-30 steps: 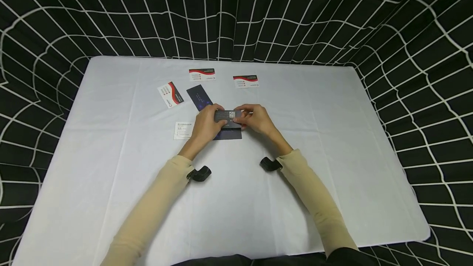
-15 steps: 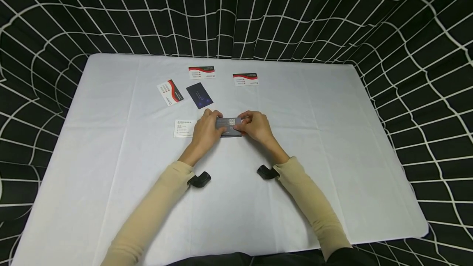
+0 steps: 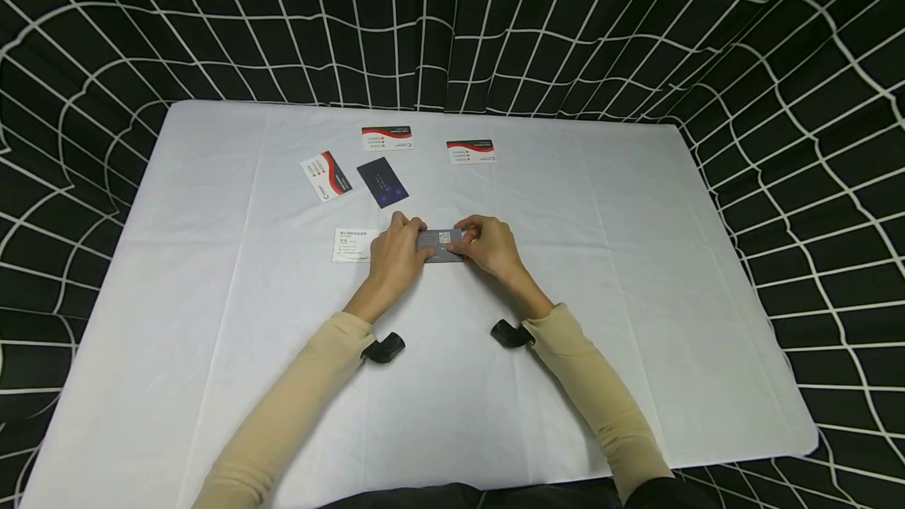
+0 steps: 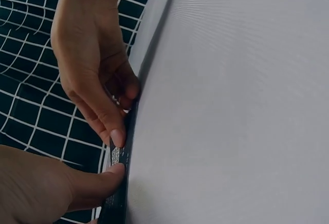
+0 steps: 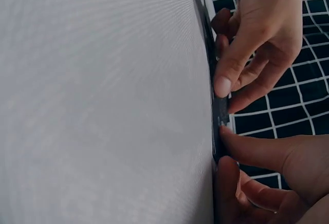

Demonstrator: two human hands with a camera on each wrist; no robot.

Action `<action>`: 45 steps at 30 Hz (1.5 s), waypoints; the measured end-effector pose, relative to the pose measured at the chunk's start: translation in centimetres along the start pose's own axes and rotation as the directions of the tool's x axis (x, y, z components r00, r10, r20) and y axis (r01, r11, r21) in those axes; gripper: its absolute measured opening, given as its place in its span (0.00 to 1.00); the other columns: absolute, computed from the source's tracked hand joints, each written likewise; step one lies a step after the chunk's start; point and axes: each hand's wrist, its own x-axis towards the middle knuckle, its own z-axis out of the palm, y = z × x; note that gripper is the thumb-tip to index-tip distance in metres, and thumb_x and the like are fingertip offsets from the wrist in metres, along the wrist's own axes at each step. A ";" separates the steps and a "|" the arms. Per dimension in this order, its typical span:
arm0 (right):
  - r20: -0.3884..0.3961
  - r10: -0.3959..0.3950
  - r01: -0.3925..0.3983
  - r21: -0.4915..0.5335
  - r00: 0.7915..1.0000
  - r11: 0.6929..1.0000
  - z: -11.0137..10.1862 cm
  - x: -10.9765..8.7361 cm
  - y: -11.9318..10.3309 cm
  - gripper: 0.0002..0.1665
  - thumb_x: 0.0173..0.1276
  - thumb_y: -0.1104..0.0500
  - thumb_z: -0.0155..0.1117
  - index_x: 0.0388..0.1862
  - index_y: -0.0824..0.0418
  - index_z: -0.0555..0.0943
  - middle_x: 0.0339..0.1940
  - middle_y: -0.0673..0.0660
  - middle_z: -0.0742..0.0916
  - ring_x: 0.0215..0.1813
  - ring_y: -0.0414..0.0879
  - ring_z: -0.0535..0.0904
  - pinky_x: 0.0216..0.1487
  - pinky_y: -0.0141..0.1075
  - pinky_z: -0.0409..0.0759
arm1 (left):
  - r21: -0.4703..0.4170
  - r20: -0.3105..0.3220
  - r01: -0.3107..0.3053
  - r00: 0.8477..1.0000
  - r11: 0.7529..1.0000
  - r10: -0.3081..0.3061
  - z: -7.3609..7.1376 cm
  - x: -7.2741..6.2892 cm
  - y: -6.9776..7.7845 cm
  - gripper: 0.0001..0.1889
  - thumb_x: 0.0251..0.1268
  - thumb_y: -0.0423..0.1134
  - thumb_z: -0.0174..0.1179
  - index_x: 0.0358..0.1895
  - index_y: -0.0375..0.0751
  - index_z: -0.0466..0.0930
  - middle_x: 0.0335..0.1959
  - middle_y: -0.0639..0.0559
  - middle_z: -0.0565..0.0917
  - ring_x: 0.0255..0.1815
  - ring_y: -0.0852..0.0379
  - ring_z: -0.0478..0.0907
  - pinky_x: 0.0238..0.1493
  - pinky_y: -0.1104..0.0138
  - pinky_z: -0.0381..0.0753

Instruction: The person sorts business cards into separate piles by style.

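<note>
A black curtain with a white grid runs behind your work and down both sides of the head view. In front of it, your white-covered table fills most of the frame. Your left beige sleeve and right beige sleeve rise from the lower edge toward the middle.

There your hands meet over the grey business card: your left hand grips its left end and your right hand pinches its right end, with both thumbs on its face. Whether it is one card or several stacked, I cannot tell.

Just left of centre, your left hand partly covers a white business card printed with dark text. A dark blue business card lies slanted above that hand. Beyond it lie three red, black and white cards: the tilted left card, the level top card and the right card, which lies well apart from the tilted one.

Black wrist fittings jut inward from your cuffs. Near your right thumb you can see a small QR code on the grey face.
</note>
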 end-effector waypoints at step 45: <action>-0.044 -0.063 0.045 -0.343 0.997 0.938 3.9 4.8 -6.9 0.26 0.67 0.55 0.67 0.59 0.69 0.78 0.49 0.63 0.84 0.50 0.55 0.82 0.48 0.43 0.80 | 0.126 -0.060 0.050 0.997 0.991 -0.043 -2.7 8.0 -2.5 0.26 0.67 0.31 0.56 0.67 0.26 0.66 0.68 0.24 0.63 0.71 0.30 0.56 0.70 0.46 0.59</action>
